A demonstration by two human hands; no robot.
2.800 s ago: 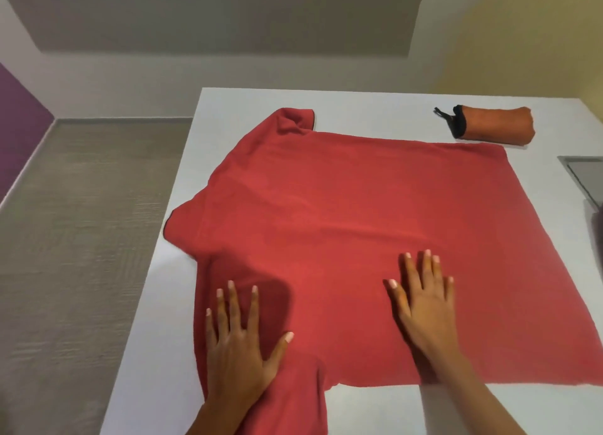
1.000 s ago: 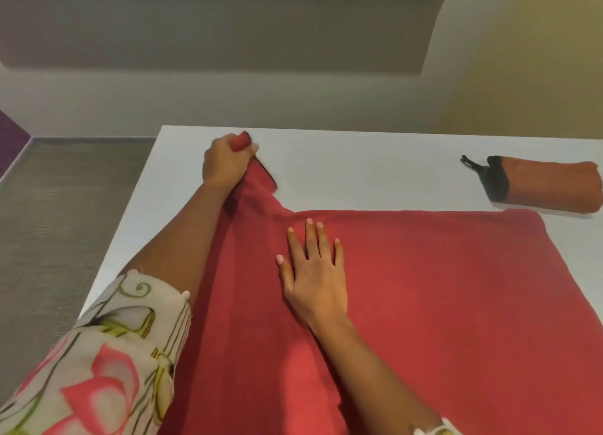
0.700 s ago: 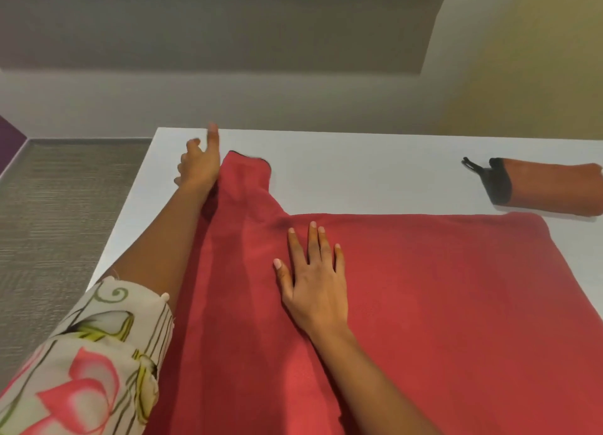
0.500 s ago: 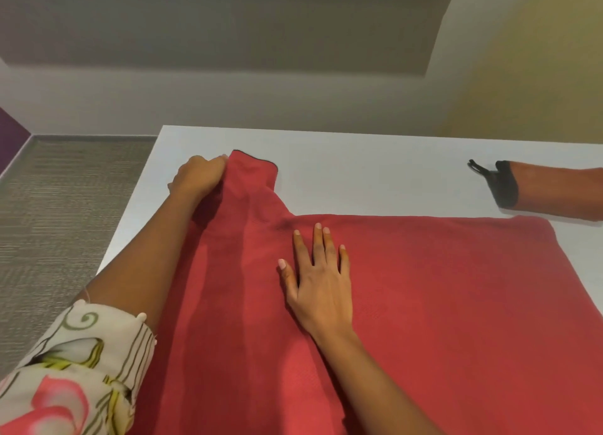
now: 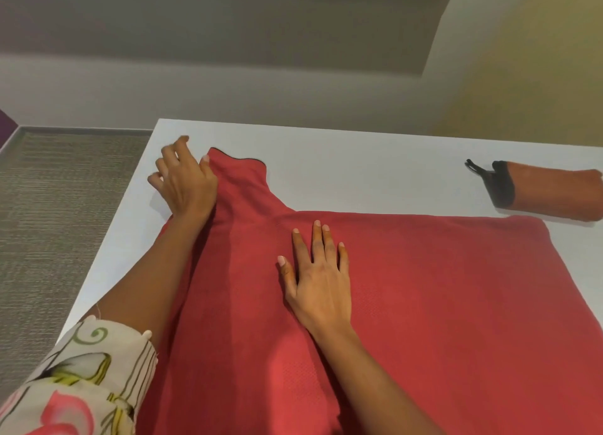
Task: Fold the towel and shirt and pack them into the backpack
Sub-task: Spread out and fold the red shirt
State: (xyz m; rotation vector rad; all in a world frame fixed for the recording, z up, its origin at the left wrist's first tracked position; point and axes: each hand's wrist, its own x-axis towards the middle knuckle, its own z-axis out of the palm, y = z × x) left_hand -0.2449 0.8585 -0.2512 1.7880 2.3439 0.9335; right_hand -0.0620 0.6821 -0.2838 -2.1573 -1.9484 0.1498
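Observation:
A red shirt (image 5: 424, 304) lies spread flat on the white table (image 5: 359, 160), one sleeve (image 5: 241, 186) pointing to the far left corner. My left hand (image 5: 186, 183) rests at the left edge of that sleeve, fingers spread and loosely bent over the table, thumb touching the cloth. My right hand (image 5: 319, 278) lies flat on the shirt near the shoulder, fingers straight. An orange rolled towel (image 5: 551, 193) with a black end and loop sits at the far right. No backpack is in view.
The table's left edge (image 5: 107, 245) drops to a grey carpeted floor (image 5: 49, 222). A white wall runs behind the table's far edge. Bare tabletop lies between the sleeve and the towel.
My left hand pulled the sleeve outward, let go of it, and now rests with fingers spread beside its edge. My right hand stayed pressed on the shirt.

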